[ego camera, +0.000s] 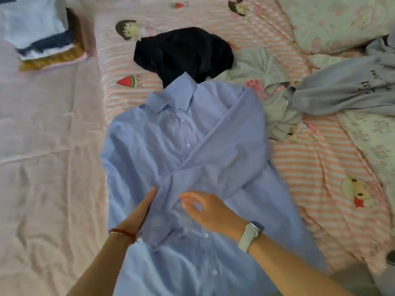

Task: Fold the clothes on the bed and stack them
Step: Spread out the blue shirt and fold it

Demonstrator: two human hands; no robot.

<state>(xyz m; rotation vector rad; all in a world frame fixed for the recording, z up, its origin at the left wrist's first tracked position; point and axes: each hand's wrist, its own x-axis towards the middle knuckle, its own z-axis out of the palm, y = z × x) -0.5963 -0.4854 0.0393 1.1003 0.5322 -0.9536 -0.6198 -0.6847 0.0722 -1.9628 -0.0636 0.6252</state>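
Observation:
A light blue button-up shirt (162, 144) lies face up on the bed, collar away from me. Its right sleeve (224, 142) is folded diagonally across the chest, and the cuff lies near the middle. My left hand (143, 208) lies flat, edge-on, against the left side of the cuff. My right hand (205, 208) hovers just over the cuff with the fingers apart and curled; it wears a pale watch. A stack of folded clothes (42, 33) stands at the far left.
A dark navy garment (183, 52) lies crumpled behind the collar. To the right lie a pale crumpled garment (263, 69) and a grey sweatshirt (346, 88). A floral pillow (333, 20) is at the far right. A plain pink sheet (47, 157) covers the left side.

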